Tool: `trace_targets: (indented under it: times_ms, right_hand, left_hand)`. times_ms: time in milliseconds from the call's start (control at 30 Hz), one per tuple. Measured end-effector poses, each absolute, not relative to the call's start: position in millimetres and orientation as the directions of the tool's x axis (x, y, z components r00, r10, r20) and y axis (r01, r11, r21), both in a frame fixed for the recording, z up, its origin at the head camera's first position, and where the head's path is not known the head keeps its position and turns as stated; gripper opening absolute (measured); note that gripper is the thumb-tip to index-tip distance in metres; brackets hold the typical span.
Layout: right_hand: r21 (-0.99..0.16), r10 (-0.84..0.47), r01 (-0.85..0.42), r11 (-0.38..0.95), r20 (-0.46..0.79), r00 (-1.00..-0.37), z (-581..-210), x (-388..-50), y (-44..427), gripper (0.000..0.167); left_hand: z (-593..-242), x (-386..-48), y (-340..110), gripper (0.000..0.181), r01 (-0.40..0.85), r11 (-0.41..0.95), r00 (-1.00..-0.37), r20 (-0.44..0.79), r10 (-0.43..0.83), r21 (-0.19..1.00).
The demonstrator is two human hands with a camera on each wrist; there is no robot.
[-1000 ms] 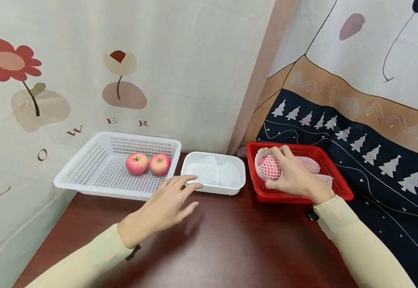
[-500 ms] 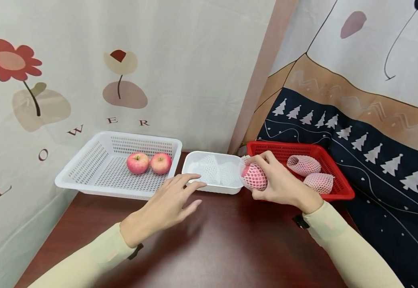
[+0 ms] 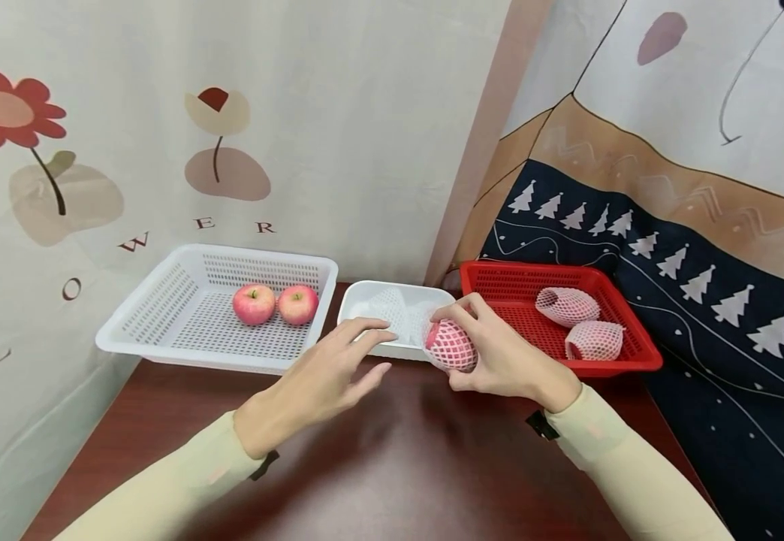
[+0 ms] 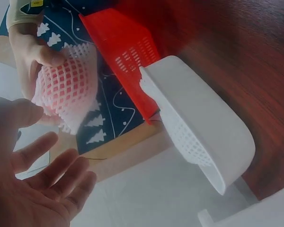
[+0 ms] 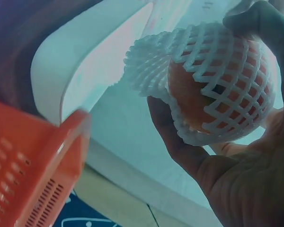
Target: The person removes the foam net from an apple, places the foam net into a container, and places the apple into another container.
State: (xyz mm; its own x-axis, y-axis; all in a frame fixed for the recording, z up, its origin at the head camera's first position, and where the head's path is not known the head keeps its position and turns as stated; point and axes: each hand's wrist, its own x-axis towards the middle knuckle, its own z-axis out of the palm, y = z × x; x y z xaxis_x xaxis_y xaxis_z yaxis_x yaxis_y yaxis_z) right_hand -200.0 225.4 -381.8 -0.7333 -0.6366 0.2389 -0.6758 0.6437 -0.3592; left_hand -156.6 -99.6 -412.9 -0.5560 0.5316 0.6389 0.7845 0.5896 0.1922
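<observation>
My right hand [image 3: 500, 353] grips an apple in a white foam net [image 3: 450, 346], held up over the front right corner of the small white tray [image 3: 365, 288]. In the right wrist view, red apple skin shows through the mesh of the net [image 5: 227, 80], whose loose end gapes on one side. To the left of it, my left hand [image 3: 321, 379] hovers with fingers spread, holding nothing, near the tray's front edge. White foam nets [image 3: 395, 312] lie inside the tray. Two netted fruits [image 3: 595, 340] rest in the red basket [image 3: 507, 315] on the right.
At the left stands a white perforated basket [image 3: 162, 330] with two bare apples [image 3: 254, 303] in it. The baskets and tray sit in a row on a dark red-brown table [image 3: 405, 466], against a printed curtain [image 3: 365, 150].
My right hand has lifted the netted apple out of the red basket and carried it left to the tray. The left hand has shifted slightly right.
</observation>
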Motion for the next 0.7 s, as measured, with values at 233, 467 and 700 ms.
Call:
trace_targets:
  times_ms: [233,467,700]
  right_hand:
    - [-0.348,-0.669,-0.724,0.596,0.284,-0.687,-388,-197,216,0.089]
    - [-0.367,-0.683,-0.732,0.573,0.279,-0.675,-390,-194,203,0.108]
    - [-0.369,-0.692,-0.742,0.559,0.285,-0.663,-390,-188,194,0.116]
  left_hand:
    - [-408,-158,-91,0.041,0.81,0.541,-0.54,0.649,0.536,0.227]
    - [-409,-163,-86,0.04,0.854,0.473,-0.472,0.703,0.533,0.215]
    - [-408,-169,-82,0.044,0.897,0.405,-0.391,0.749,0.535,0.179]
